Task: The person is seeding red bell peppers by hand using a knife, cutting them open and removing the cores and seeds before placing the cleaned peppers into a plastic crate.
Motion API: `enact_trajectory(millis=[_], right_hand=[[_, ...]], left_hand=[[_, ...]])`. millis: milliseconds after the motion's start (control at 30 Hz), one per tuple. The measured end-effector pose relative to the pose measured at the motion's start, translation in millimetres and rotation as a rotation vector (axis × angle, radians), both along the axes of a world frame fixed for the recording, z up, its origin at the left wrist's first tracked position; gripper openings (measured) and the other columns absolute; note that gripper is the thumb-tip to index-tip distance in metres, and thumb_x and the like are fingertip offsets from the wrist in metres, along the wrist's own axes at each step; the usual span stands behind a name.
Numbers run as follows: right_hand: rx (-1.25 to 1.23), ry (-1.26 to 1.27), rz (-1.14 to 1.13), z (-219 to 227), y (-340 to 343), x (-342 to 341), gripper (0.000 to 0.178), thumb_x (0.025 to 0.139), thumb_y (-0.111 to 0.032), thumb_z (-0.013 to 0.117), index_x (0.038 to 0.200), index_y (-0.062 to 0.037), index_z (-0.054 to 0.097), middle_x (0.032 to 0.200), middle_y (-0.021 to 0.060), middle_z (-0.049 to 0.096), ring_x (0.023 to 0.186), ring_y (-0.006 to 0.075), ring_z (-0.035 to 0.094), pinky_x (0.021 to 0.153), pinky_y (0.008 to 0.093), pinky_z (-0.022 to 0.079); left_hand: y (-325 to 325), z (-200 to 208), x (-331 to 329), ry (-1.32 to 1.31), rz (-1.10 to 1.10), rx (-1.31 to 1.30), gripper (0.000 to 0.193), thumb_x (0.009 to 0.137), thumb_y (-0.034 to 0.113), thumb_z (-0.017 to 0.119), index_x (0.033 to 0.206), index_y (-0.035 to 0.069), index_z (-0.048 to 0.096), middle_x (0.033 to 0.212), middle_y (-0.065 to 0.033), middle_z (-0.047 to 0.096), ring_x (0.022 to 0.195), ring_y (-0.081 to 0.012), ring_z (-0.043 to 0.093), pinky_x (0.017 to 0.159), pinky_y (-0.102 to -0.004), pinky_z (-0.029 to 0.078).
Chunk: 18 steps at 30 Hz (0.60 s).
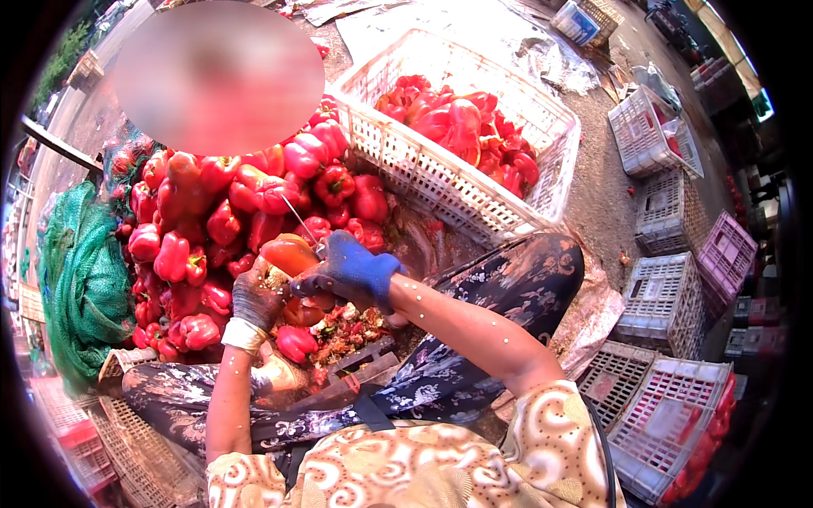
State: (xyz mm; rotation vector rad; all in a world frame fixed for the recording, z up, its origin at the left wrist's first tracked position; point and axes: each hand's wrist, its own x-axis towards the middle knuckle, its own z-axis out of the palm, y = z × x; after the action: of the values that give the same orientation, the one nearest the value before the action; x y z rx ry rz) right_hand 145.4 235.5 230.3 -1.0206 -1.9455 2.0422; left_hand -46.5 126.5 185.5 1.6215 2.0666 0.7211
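Over my lap, my left hand (257,296), in a dark glove, is closed at the near-left side of an orange-red bell pepper (290,254). Pale seeds show beside its fingers, though the exact grip is partly hidden. My right hand (351,269) wears a blue glove with a dark palm and is closed on a knife (299,218), whose thin blade points up and left past the pepper. That hand also touches the pepper's right side. Below both hands lie reddish pepper scraps and seeds (343,330), with a whole red pepper (296,344) beside them.
A big heap of red peppers (224,224) rises ahead and left, beside green netting (80,279). A white crate (449,182) holding opened peppers stands ahead right. More crates (665,296) line the right side. A blurred oval covers the area beyond the heap.
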Motion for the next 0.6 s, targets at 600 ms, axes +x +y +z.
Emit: enact_trajectory(millis=[600], right_hand=[[-0.215, 0.194, -0.167, 22, -3, 10, 0.029, 0.074, -0.024, 0.080, 0.086, -0.0015, 0.067, 0.062, -0.0003, 0.060, 0.047, 0.0037, 0.050, 0.041, 0.0192, 0.035]], left_hand=[[18, -24, -22, 0.076, 0.249, 0.279, 0.047, 0.076, 0.026, 0.070, 0.119, 0.010, 0.059, 0.092, -0.0172, 0.069, 0.085, -0.0342, 0.067, 0.073, -0.0415, 0.054]])
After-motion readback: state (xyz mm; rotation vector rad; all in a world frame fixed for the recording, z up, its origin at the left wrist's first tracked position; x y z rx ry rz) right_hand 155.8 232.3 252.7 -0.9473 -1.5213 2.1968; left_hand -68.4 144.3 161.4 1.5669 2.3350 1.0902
